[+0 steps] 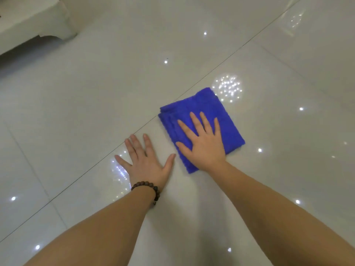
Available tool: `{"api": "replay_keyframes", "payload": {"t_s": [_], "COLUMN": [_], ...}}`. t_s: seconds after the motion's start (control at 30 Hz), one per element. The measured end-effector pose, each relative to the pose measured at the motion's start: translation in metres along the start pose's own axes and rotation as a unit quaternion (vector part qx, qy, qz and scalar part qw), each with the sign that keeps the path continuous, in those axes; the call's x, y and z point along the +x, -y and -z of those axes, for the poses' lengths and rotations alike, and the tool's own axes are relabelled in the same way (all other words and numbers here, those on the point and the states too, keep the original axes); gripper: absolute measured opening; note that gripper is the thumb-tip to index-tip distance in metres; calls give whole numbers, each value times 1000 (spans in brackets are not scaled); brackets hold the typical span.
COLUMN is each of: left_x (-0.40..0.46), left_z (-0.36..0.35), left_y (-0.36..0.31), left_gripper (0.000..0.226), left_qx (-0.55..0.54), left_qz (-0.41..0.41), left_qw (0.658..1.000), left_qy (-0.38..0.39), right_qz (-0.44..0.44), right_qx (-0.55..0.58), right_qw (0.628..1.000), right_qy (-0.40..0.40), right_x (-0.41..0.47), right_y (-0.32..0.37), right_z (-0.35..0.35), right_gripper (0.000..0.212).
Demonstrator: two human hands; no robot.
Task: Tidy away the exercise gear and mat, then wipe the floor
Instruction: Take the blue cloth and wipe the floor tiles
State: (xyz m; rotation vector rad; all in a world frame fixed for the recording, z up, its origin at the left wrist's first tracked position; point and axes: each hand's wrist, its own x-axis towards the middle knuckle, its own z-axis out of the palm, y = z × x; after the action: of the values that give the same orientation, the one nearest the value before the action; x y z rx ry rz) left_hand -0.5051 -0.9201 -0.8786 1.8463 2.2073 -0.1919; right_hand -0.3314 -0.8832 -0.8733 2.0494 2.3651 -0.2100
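Pressing flat on one folded blue microfibre cloth [199, 120] with right hand [204, 144], fingers straight and spread, cloth edges showing beyond fingertips. Resting left hand [147, 162] on glossy tiled floor [96, 93] beside cloth, fingers splayed, holding nothing, one beaded bracelet [147, 187] at wrist.

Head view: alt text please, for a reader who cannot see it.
A right hand presses flat on a folded blue cloth on a glossy tiled floor. The left hand, with a bead bracelet on its wrist, rests flat on the tile beside it.
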Motion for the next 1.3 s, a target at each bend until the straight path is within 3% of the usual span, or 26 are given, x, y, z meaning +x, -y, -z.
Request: {"api": "replay_keyframes", "payload": {"t_s": [0.07, 0.1, 0.17, 0.27, 0.33, 0.37, 0.4, 0.43, 0.53, 0.6, 0.63, 0.67, 0.7, 0.77, 0.8, 0.83, 0.87, 0.9, 0.93, 1.0, 1.07, 1.1, 1.13, 1.17, 1.23, 1.3], "left_x": [0, 0, -1, -13, -39, -58, -78, -98, -140, -147, -148, -149, -149, -150, -150, -151, -151, -151, -151, -152, -153, -153, -152, -152, -152, -152], "left_z": [-1, 0, 3, 2, -3, -8, -17, -26, -44, -48, -49, -49, -50, -50, -50, -50, -50, -51, -51, -51, -52, -52, -52, -53, -52, -52], "left_y": [0, 0, 1, -10, -36, -53, -70, -85, -106, -107, -106, -106, -106, -107, -107, -107, -107, -108, -108, -108, -108, -108, -109, -109, -109, -109], "left_gripper": [97, 97, 96, 89, 86, 86, 84, 84, 86, 87, 87, 88, 88, 88, 89, 89, 89, 89, 89, 89, 89, 89, 89, 89, 87, 87], "left_qx": [-3, -2, -1, -20, -39, -44, -41, -34, 1, 32, 50, 63, 70, 77, 81, 87, 91, 92, 90, 85, 78, 78, 79, 83, 98, 103], "left_qz": [-3, -5, -4, -39, -107, -151, -194, -230, -260, -250, -248, -247, -246, -239, -235, -234, -234, -233, -233, -236, -235, -232, -231, -230, -226, -227], "left_qw": [1000, 1000, 1000, 999, 993, 987, 980, 973, 965, 967, 967, 967, 967, 968, 968, 968, 968, 968, 968, 968, 969, 969, 970, 970, 969, 968], "left_qy": [0, 3, 6, -22, -35, -30, -22, -11, 21, 21, 20, 19, 15, 8, 8, 7, 6, 5, 6, 7, 5, 5, 3, 3, 12, 10], "right_qz": [33, -14, -200, -485, -599, -619, -606, -559, -289, -190, -222, -312, -443, -701, -785, -833, -854, -854, -834, -720, -510, -401, -326, -292, -353, -522], "right_qx": [-1, 8, 21, 63, 110, 111, 100, 80, 28, 15, 16, 20, 30, 76, 102, 121, 135, 141, 138, 96, 41, 32, 32, 38, 47, 40], "right_qw": [999, 1000, 979, 871, 792, 776, 788, 824, 957, 982, 975, 949, 895, 706, 608, 536, 497, 494, 528, 683, 858, 915, 945, 955, 933, 849], "right_qy": [-1, -17, -40, -41, -44, -46, -46, -46, -19, -18, -25, -37, -51, -61, -63, -69, -72, -75, -75, -74, -47, -23, -10, -17, -57, -68], "right_x": [-19, -34, -76, -139, -147, -145, -141, -138, -163, -208, -239, -274, -313, -385, -408, -416, -409, -392, -368, -310, -261, -251, -252, -262, -306, -375], "right_y": [-32, -57, -116, -180, -178, -166, -149, -133, -114, -149, -169, -188, -205, -226, -232, -235, -235, -231, -224, -193, -147, -129, -122, -128, -156, -193], "right_z": [3, 3, 4, 15, 19, 18, 14, 8, 0, 0, -2, -3, -2, 0, 4, 8, 10, 11, 9, 1, -6, -6, -7, -6, -9, -13], "right_gripper": [65, 65, 67, 73, 70, 69, 68, 67, 65, 64, 63, 63, 63, 64, 65, 65, 65, 65, 65, 66, 66, 65, 65, 64, 63, 66]}}
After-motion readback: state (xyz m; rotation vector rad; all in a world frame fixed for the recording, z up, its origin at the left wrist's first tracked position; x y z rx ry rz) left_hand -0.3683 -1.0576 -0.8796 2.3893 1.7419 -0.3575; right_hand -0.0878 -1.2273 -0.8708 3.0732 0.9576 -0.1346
